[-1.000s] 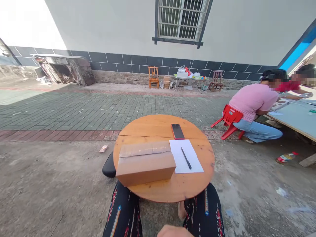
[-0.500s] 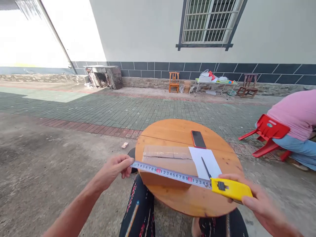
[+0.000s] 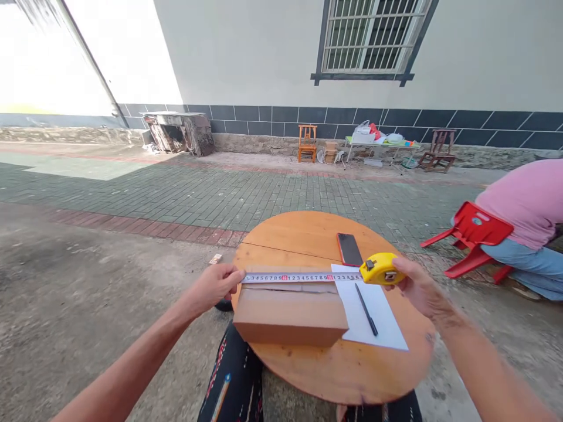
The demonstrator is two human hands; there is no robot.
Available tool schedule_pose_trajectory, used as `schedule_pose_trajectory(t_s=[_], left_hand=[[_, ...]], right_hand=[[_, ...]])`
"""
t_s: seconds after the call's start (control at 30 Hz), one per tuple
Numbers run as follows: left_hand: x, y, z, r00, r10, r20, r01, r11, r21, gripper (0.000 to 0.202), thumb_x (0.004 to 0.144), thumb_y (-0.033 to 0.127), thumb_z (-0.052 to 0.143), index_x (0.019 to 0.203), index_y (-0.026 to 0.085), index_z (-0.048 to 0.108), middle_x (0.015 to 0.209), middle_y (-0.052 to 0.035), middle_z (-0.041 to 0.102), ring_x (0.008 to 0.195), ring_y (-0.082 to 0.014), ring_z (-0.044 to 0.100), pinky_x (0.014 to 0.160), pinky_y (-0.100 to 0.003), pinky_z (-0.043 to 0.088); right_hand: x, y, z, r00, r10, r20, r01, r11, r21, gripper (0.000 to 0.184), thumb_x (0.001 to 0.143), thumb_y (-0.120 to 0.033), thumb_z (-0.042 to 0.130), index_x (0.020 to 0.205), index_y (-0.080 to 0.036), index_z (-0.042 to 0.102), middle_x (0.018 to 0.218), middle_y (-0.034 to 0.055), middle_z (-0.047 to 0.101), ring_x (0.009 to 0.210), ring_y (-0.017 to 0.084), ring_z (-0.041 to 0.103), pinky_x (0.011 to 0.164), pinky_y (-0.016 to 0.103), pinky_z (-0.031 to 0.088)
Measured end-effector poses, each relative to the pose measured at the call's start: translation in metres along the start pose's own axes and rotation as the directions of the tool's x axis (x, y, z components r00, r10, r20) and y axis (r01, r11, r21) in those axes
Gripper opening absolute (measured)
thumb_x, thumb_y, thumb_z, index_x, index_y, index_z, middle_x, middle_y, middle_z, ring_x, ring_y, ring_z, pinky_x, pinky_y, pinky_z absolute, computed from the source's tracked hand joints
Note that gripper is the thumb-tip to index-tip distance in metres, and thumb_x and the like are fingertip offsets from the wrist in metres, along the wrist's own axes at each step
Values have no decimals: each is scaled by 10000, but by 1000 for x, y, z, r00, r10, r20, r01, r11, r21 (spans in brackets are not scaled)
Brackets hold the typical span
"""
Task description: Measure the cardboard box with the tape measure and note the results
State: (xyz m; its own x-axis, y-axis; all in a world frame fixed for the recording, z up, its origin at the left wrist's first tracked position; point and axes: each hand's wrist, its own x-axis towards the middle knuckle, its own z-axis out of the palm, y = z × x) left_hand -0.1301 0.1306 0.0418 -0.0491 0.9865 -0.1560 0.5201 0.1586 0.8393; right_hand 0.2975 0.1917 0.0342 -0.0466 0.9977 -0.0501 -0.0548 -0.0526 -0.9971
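Note:
My left hand pinches the free end of a tape measure's white blade at the left. The blade stretches level across the far part of a brown cardboard box; whether it touches the box I cannot tell. Its yellow case is gripped by my right hand, above the right side of the round wooden table. Beside the box lies a white sheet of paper with a black pen on it. A dark phone with a red edge rests behind the paper.
To the right, a person in a pink top sits bent over on a red plastic chair. By the far wall stand a small wooden chair, a folding table with bags and a dark chair.
Both hands have moved the stretched tape away from me, from the box's near side to its far part. The yellow case has risen and turned, and the blade is now level.

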Motion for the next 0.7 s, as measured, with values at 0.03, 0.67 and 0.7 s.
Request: schedule_pose_trajectory(t_s=[0.03,0.67,0.7], left_hand=[[0,0,1,1000,-2,-6,2,1000,21,461,734,637,565,593,200,523,526,15,570,491,-132,523,440,-206,305],[14,1,2,995,-83,50,85,996,-41,525,689,702,593,554,199,528,508,17,552,453,-107,443,417,-207,295],[14,1,2,995,-80,56,83,995,-47,524,688,703,596,557,200,527,512,17,553,459,-109,451,417,-208,297]], right_hand=[[3,2,-2,1000,-5,16,5,1000,-8,429,649,-586,773,830,-197,792,811,85,768,715,245,658,487,284,481],[-8,20,-23,986,8,169,7,996,-88,507,697,-589,728,1001,-185,773,844,91,765,683,229,634,543,294,468],[-8,23,-24,989,11,149,0,997,-74,504,698,-589,725,1002,-190,775,854,90,766,688,233,639,537,294,472]])
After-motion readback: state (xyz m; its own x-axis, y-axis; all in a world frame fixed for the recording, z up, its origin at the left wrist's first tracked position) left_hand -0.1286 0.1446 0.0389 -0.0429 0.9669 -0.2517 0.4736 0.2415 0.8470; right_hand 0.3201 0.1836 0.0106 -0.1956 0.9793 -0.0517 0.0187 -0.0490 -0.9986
